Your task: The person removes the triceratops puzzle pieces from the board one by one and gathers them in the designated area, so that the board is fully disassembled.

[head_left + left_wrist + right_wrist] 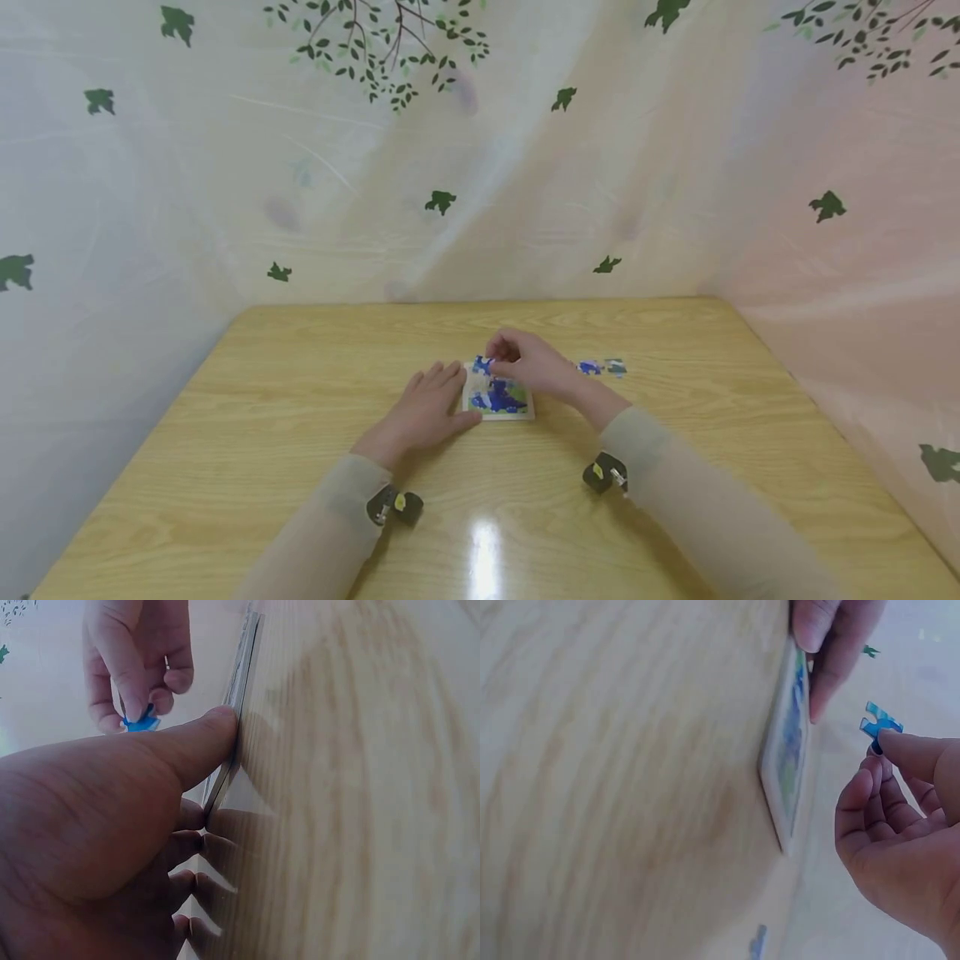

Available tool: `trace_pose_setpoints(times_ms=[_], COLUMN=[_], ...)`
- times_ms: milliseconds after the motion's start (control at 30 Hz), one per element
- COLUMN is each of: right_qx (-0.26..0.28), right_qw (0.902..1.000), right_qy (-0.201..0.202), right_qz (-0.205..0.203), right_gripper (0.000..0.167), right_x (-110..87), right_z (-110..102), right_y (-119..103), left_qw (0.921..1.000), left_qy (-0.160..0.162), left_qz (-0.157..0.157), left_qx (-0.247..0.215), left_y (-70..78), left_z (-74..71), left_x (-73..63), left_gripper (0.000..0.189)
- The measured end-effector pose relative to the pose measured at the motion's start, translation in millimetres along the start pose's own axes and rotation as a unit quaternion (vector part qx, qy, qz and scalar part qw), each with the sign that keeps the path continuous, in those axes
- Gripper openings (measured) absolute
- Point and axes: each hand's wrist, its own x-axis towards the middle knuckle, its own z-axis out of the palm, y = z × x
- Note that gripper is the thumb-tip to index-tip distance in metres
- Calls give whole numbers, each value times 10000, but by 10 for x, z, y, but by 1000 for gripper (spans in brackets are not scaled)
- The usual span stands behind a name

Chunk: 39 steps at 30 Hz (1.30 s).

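Note:
A small jigsaw puzzle board (513,417) with a pale rim lies flat on the wooden table, its picture partly filled with blue and green pieces. My left hand (423,412) rests at the board's left side, fingers spread and straight, with the thumb on its near edge. Between thumb and fingertips, my right hand (536,364) pinches a blue jigsaw piece (883,729). In the right wrist view that piece is held up off the board, its knobs and notch showing. Seen from the head, it hangs over the board's far left part, and the right hand hides some of the board.
To the right of the board lie loose jigsaw pieces, a blue one (590,367) and a greyish one (616,366). The wooden table (285,467) ends at a hanging pale curtain (345,208) printed with leaves, behind and at both sides.

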Motion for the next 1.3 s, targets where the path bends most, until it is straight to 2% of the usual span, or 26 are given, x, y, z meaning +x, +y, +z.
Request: trace_pose_setpoints(times_ms=[100,300,567,867,1133,1300], right_qx=[-23,-407,-761,-935,-959,-1001], right_qw=[9999,9985,9958,9942,9947,9943], right_qy=[127,370,498,435,329,200], right_qz=[7,19,129,292,193,291], right_gripper=[13,10,7,5,5,8], right_x=[-45,-147,-301,-453,-573,-627], right_z=[-94,-268,-477,-653,-715,-738], right_y=[-11,8,141,316,418,482], left_qw=[10000,10000,10000,10000,10000,10000], left_qy=[-9,-9,-21,-14,-2,28], left_qz=[-16,-2,-19,-11,6,10], left_qx=[44,38,43,53,23,-48], left_y=[12,38,35,44,65,77], left_z=[-7,-29,-27,-34,-44,-33], left_x=[4,-16,-15,-18,-34,-40], left_gripper=[88,87,88,88,87,87])
